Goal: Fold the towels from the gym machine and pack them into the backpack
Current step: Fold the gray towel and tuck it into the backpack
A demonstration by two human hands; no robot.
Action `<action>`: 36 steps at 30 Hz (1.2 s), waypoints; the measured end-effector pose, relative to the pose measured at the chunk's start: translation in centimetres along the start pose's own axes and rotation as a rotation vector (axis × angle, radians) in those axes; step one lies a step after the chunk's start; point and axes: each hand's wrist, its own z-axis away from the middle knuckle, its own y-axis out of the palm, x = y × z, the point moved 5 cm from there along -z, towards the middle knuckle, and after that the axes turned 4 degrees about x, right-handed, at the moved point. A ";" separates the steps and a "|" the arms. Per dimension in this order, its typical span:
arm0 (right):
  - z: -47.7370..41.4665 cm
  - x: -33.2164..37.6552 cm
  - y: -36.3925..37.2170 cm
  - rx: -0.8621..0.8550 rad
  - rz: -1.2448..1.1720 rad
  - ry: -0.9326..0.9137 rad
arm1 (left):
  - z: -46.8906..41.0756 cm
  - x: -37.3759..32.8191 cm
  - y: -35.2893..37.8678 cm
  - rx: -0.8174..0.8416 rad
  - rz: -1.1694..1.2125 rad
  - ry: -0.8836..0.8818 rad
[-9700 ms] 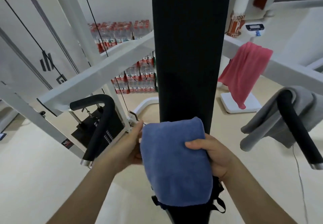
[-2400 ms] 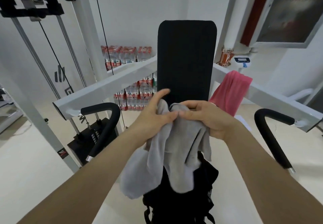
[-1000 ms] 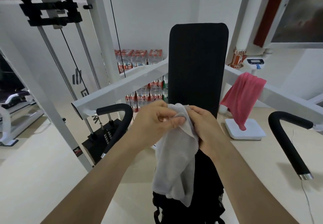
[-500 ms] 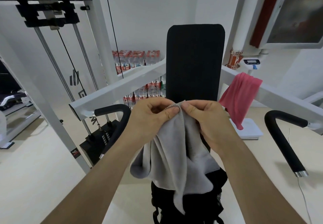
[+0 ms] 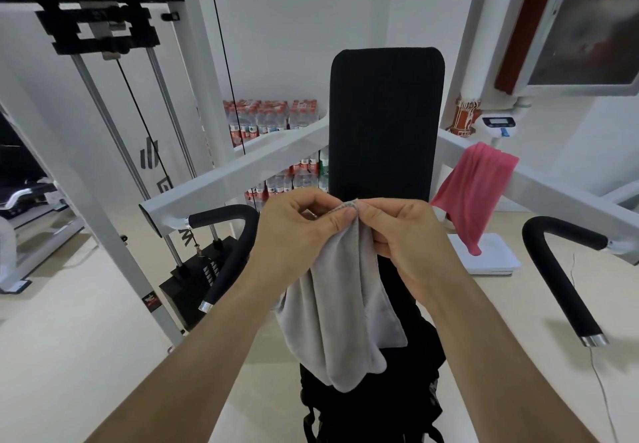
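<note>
Grey towel [image 5: 340, 308] hangs lengthwise downward, top edge pinched by both hands' fingers [image 5: 340, 216].

We are standing in a gym. Right before us rises a white steel gym machine [image 5: 238, 169] with a tall black padded backrest [image 5: 385, 124], two outstretched white arms ending in curved black foam handles [image 5: 228, 252], and a black weight stack [image 5: 197, 280] fed by guide rods and a cable [image 5: 224, 62]. A pink towel [image 5: 473, 193] hangs over the machine's right arm. Against the white back wall we see shrink-wrapped packs of bottled water [image 5: 273, 121] piled up, and beside the machine a white floor scale [image 5: 491, 256] with a display on a post. At far left part of another exercise machine [image 5: 24, 207] shows on the pale floor [image 5: 69, 321].
</note>
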 end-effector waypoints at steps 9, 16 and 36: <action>0.7 -0.4 0.0 0.053 -0.109 0.059 | 0.4 0.4 0.8 -0.135 -0.093 0.027; -0.3 -1.8 -2.4 -0.172 -0.053 0.082 | 0.4 2.0 2.9 0.134 -0.113 -0.081; -8.0 -6.7 -13.6 -0.425 0.294 0.041 | -0.3 6.2 -1.1 0.313 -1.400 0.058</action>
